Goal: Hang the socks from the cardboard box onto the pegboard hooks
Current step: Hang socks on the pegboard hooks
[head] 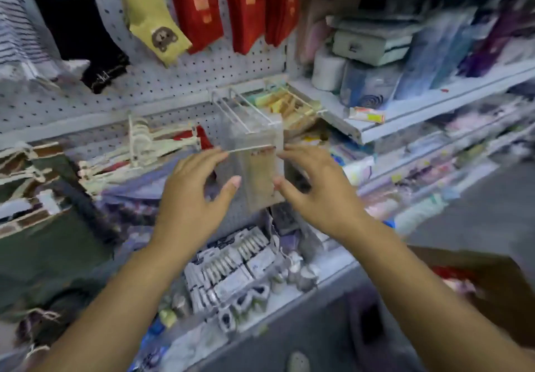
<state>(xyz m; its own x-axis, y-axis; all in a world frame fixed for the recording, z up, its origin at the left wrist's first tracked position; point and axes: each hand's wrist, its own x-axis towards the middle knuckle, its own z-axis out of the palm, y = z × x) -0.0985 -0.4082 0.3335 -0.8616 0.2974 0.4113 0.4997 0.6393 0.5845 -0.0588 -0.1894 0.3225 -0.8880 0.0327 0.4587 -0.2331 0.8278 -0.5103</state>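
Observation:
A clear pack of beige socks (254,174) hangs from a white wire hook (240,114) on the grey pegboard (173,82). My left hand (191,195) is at the pack's left edge, with the forefinger at its top corner and the thumb in front of its face. On the right edge, my right hand (315,189) mirrors it. The fingers of both hands are spread and fairly straight, not clamped. The cardboard box (498,282) sits at the lower right with red socks (451,273) inside. The view is blurred.
Red socks (197,9), a yellow bear sock (153,24) and a black sock (81,30) hang above. Another hook with yellow packs (289,102) is to the right. Shelves (434,105) of goods run right; small packets (240,270) fill the shelf below.

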